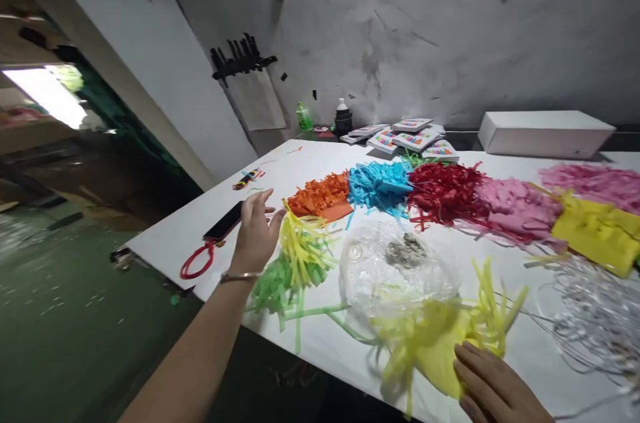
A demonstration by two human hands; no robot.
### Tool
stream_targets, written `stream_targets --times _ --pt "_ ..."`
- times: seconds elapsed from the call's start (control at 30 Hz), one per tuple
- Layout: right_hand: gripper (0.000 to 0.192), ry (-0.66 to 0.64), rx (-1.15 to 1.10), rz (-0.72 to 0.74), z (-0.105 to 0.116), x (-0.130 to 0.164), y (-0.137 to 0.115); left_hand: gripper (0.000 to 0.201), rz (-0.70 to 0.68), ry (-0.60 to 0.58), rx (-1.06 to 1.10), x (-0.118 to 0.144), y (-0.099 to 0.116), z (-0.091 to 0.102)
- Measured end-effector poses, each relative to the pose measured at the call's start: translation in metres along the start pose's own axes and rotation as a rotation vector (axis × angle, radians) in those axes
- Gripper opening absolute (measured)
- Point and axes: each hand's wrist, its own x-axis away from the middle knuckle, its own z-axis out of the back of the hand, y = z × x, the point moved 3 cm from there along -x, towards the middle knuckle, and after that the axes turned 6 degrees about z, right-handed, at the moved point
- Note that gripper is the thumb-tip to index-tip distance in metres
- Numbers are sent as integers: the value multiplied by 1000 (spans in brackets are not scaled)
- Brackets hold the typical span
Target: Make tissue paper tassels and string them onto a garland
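My left hand [256, 229], with a bangle at the wrist, has its fingers apart beside a yellow fringed tassel [303, 246] that lies over green fringed paper [273, 286]. A dark phone [225, 221] with a red cord loop [197, 264] lies just left of it. At the near edge of the table, my right hand [493, 379] has its fingers over a yellow fringed paper piece [440, 336]; the thumb is hidden. That piece is blurred and looks slightly raised. Behind it sits a clear plastic bag [360, 269] with small metallic-looking bits inside.
Fringed paper bundles in orange [320, 196], blue [377, 184], red [445, 189] and pink [517, 206] cross the white table [200, 209]. Yellow paper [597, 233] and tangled clear strands [600, 316] lie right. Behind are printed packets [415, 139] and a white box [545, 134].
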Motion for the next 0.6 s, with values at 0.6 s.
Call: stream_targets --times 0.6 --pt "28 92 34 -192 51 18 -10 16 -737 -907 -99 257 90 -154"
